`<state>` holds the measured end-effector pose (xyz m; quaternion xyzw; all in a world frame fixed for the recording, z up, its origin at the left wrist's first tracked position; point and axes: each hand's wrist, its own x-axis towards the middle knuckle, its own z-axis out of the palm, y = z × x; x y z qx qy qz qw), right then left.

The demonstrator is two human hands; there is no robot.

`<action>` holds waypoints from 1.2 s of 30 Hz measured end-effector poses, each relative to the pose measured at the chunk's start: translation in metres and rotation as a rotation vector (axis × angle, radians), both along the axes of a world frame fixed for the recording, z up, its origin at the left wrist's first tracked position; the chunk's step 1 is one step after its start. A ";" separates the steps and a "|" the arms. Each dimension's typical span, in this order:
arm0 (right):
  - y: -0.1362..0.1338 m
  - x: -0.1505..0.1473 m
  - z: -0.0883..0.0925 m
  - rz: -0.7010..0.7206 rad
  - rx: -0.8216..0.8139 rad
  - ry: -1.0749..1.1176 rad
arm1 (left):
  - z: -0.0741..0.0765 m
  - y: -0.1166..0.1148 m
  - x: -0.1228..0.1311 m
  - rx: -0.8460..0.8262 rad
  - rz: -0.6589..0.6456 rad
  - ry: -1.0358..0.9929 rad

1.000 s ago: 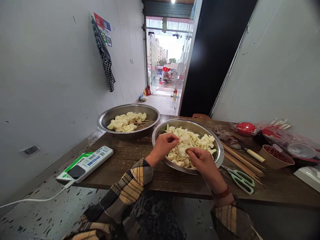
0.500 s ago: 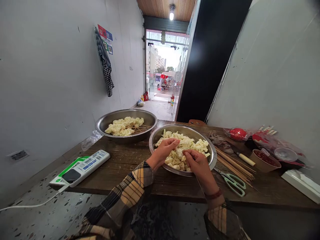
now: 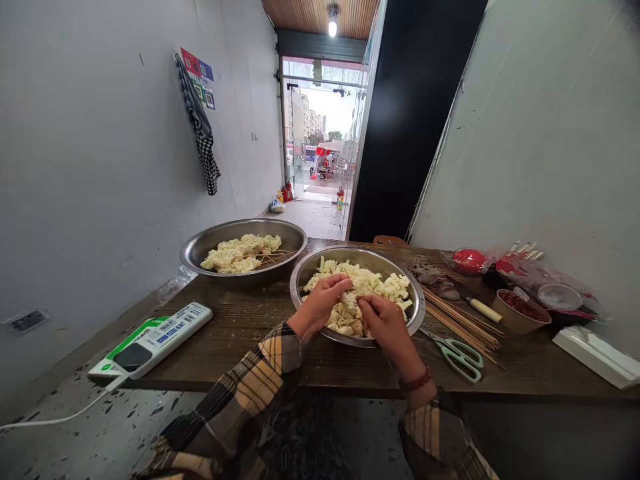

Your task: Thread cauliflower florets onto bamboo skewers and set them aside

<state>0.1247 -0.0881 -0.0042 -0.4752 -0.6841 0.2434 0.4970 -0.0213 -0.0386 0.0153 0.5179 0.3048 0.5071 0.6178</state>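
Note:
Both my hands are over a steel basin (image 3: 418,293) heaped with pale cauliflower florets (image 3: 370,277). My left hand (image 3: 323,300) is closed, thumb and fingers pinching a cauliflower floret (image 3: 351,301) above the heap. Close beside it, my right hand (image 3: 387,323) is closed too, its fingertips touching the same floret. A thin bamboo skewer (image 3: 389,360) partly shows below the right palm; its tip is hidden. To the left, a second steel basin (image 3: 193,250) contains cauliflower threaded on skewers (image 3: 243,252).
Right of the florets' basin lie loose bamboo skewers (image 3: 463,320), green-handled scissors (image 3: 457,353) and a knife (image 3: 483,310). Farther right stand a paper bowl of red food (image 3: 523,317) and a white box (image 3: 597,357). A white device (image 3: 160,340) with a cable rests at the table's left.
The whole view has shifted slightly, so everything appears a little farther left. My hands stay together over the basin, fingers still at the floret, with the fingertips slightly closer together.

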 end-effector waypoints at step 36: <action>-0.004 0.003 -0.004 -0.250 0.133 0.011 | -0.001 0.000 0.003 -0.026 0.019 0.011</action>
